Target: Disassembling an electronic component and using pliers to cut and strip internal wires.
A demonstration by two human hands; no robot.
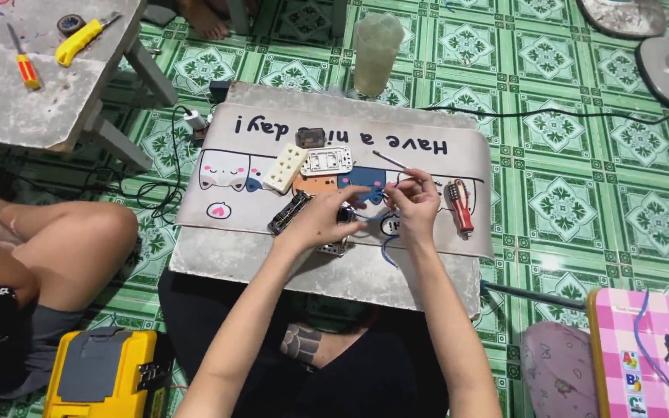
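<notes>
- The left hand (320, 219) bends its fingers over a small metal switch part (340, 232), grasping it against the cartoon-printed mat (427, 224)
- The right hand (414, 203) pinches a blue wire (383, 246) between thumb and fingertips; the wire's loose end curls down below the fingers, toward the near edge of the low board (272, 267)
- Just left of the left fingers lies a dark metal frame (288, 213)
- Beyond both sets of fingertips sit a cream socket block (285, 168), a white switch plate (326, 161) and a small grey box (310, 137), each apart from the hands
- Just right of the right fingers lies a red-handled screwdriver (459, 205); a thin pale rod (389, 159) lies just above them
- Farther beyond the fingers, off the board, a frosted clear tumbler (375, 53) stands upright on the green tiles; its contents cannot be told
- Well left and nearer than the hands, a yellow toolbox (102, 374) stays latched, contents hidden
</notes>
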